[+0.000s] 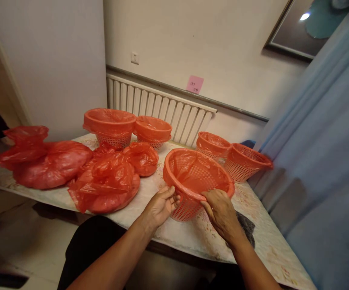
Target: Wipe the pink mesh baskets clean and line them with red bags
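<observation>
A red perforated plastic basket point(189, 207) stands near the table's front edge, tipped slightly toward me. Lining it is a thin red plastic bag point(192, 171), its edge folded outward over the rim. My left hand point(161, 206) is at the rim's near left side, thumb and curled fingers closed at the bag's folded edge. At the near right, my right hand point(221, 209) grips the basket's rim through the bag, thumb outside and fingers over the top. Part of the basket's right wall is hidden behind that hand.
Filled, tied red bags point(53, 165) lie at the left on the cloth-covered table point(271, 225). Lined baskets stand at back left point(114, 139) and back right point(240, 171). A dark cloth point(246, 229) lies beside my right wrist. A blue curtain point(319, 161) hangs at right; a radiator point(162, 106) is behind.
</observation>
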A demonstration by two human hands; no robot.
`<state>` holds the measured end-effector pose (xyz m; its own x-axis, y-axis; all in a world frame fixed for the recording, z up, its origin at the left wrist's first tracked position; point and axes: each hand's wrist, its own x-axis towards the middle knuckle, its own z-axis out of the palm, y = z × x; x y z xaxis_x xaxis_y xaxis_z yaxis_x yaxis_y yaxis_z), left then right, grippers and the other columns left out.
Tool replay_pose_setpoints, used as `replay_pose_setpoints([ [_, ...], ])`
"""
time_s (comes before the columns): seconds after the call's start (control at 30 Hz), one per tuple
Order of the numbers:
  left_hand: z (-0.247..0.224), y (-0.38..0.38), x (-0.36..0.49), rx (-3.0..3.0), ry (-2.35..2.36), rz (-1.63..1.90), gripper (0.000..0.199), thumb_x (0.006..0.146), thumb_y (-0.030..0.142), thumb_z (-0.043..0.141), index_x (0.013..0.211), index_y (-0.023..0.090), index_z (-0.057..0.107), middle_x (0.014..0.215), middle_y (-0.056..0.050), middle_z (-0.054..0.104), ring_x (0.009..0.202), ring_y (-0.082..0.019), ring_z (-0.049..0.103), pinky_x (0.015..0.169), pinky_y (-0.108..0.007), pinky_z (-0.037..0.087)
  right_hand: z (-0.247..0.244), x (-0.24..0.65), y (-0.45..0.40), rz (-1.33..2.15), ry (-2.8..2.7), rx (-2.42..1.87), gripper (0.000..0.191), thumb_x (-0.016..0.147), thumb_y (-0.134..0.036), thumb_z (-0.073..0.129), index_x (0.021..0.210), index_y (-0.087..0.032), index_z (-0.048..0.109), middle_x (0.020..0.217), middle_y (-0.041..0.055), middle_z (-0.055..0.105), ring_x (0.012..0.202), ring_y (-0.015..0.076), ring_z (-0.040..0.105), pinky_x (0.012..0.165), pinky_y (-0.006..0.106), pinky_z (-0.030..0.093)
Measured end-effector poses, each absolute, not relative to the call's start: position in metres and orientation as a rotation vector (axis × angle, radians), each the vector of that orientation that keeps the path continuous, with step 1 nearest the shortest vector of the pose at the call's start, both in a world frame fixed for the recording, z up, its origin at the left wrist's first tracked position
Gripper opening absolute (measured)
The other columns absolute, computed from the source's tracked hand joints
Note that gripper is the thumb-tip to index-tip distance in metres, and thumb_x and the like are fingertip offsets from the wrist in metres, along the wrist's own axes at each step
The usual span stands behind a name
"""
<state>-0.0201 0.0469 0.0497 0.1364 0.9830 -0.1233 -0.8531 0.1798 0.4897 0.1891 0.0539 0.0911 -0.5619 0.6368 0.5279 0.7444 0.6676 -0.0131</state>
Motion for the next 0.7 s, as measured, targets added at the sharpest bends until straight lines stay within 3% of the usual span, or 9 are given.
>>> replay_pose_setpoints([
  [0.37,0.051,0.047,-0.016,0.328,0.498,1.378,0.01,0.089,0.004,0.048,0.09,0.013,0.052,0.072,-0.003,0.063,0.061,-0.012,0.067,0.061,-0.023,0.056,0.099,0.194,0.053,-0.199,-2.387,-0.983,0.03,0.092,-0.039,0.048,0.113,-0.019,0.055,0.098,0.0081,0.064,0.088,0.0211,0.056,0.082,0.038,0.042],
  [0.7,0.031,0.05,-0.012,0.372,0.492,1.401,0.011,0.088,0.006,0.052,0.095,0.014,0.053,0.075,-0.003,0.063,0.066,-0.015,0.069,0.068,-0.029,0.058,0.111,0.184,0.046,-0.064,-2.371,-0.996,0.028,0.092,-0.039,0.048,0.111,-0.02,0.056,0.102,0.0089,0.063,0.093,0.0214,0.058,0.084,0.038,0.045],
])
